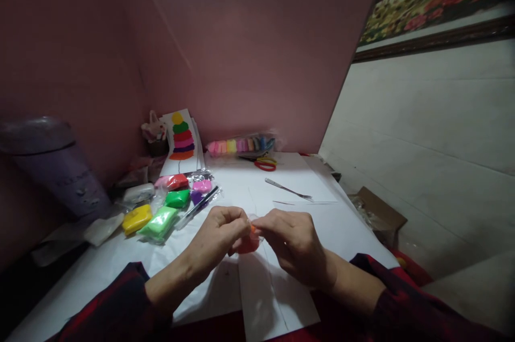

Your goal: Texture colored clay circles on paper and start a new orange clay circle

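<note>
Between my two hands is a small clear packet of orange clay (248, 244), held just above the white paper. My left hand (223, 229) pinches its left side, thumb and fingers closed on the plastic. From the right, my right hand (295, 240) grips the packet's upper edge with thumb and forefinger. My fingers hide part of the packet. Below it lies a white paper strip (261, 299) with a thin line along it. To the left are clay packets in yellow (137, 219), light green (160, 224), green (177, 198) and purple (198, 198).
A metal tool (287, 189) lies beyond my hands, with scissors (265, 164) behind it. A bag of coloured clay (241, 145) rests against the pink partition (241, 52). A painted card (183, 138) leans at back left, near a lilac bottle (64, 170). A cardboard box (380, 213) is at right.
</note>
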